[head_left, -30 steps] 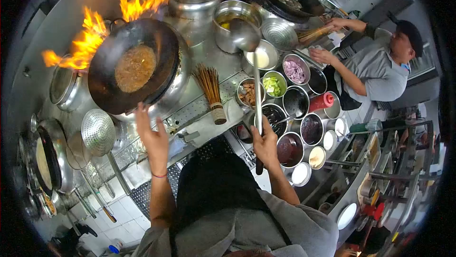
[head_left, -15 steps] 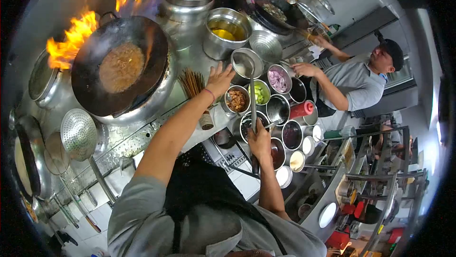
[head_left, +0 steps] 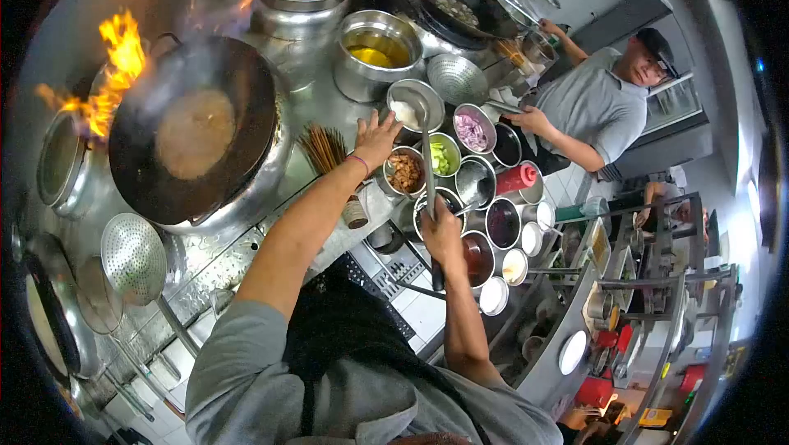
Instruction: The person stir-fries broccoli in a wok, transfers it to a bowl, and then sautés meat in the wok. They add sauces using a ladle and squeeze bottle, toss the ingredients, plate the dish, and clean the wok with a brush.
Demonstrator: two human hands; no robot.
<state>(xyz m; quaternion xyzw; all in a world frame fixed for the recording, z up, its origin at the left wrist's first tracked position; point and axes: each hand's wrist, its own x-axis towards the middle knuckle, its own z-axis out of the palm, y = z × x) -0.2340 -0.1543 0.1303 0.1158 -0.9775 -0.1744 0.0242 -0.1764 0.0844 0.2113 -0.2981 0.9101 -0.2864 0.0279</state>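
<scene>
My right hand [head_left: 441,234] grips the long handle of a steel ladle [head_left: 427,174], whose bowl reaches into a steel bowl of white seasoning [head_left: 408,108]. My left hand [head_left: 376,138] is stretched out with fingers spread, resting at the rim of a small bowl of brown chopped food [head_left: 403,172]. A black wok [head_left: 191,129] with brown sauce sits on the burner at left, with flames [head_left: 111,67] licking up behind it.
Several steel bowls of sauces and chopped vegetables [head_left: 485,178] crowd the counter. A bamboo brush [head_left: 333,170] lies by the wok. A perforated skimmer [head_left: 133,258] hangs at left. A co-worker in a grey shirt [head_left: 588,108] works a second flaming wok [head_left: 460,9] at the far right.
My left hand left the wok's edge and reached right to the seasoning bowls. The ladle's bowl moved from the big pot to the white seasoning bowl. Flames have shrunk.
</scene>
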